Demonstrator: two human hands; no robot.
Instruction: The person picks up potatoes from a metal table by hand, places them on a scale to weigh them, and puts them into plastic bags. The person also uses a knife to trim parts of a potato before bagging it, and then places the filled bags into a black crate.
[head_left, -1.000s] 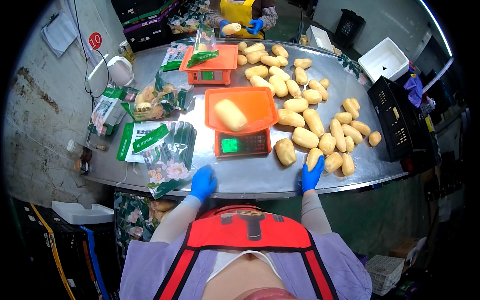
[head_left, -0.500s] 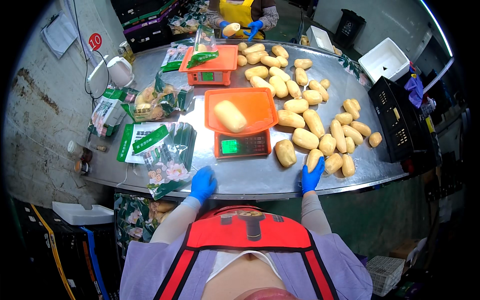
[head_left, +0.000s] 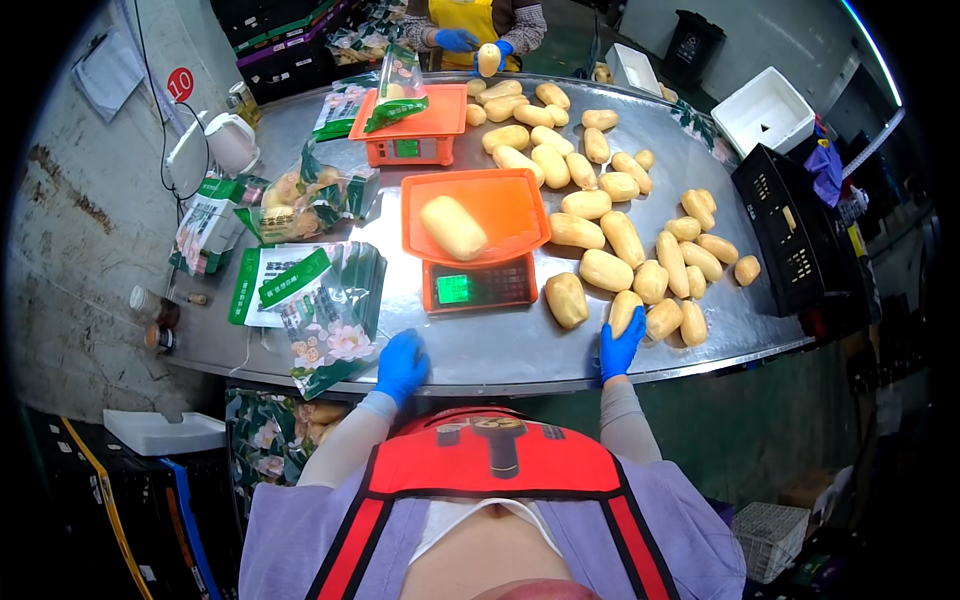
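- Left hand (head_left: 403, 366), right hand (head_left: 622, 346): gloves bright blue.
- Tubers (head_left: 606, 270): pale yellow-tan.
- Near scale (head_left: 520, 215): orange; display (head_left: 453, 289) lit green.
- Printed bag (head_left: 335, 325): dark green, white, pink blossoms.
- Person's apron (head_left: 430, 470): red, black-edged.
- Co-worker's apron (head_left: 462, 14): yellow; sleeves (head_left: 528, 27) checked grey-white.
- Table (head_left: 490, 355): silvery grey.

The blue-gloved right hand (head_left: 622, 350) touches a pale root (head_left: 624, 309).

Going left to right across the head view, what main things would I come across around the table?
Small jars → flower-printed bags → nearer orange scale → right hand → front row's rightmost root vegetable → black crate.
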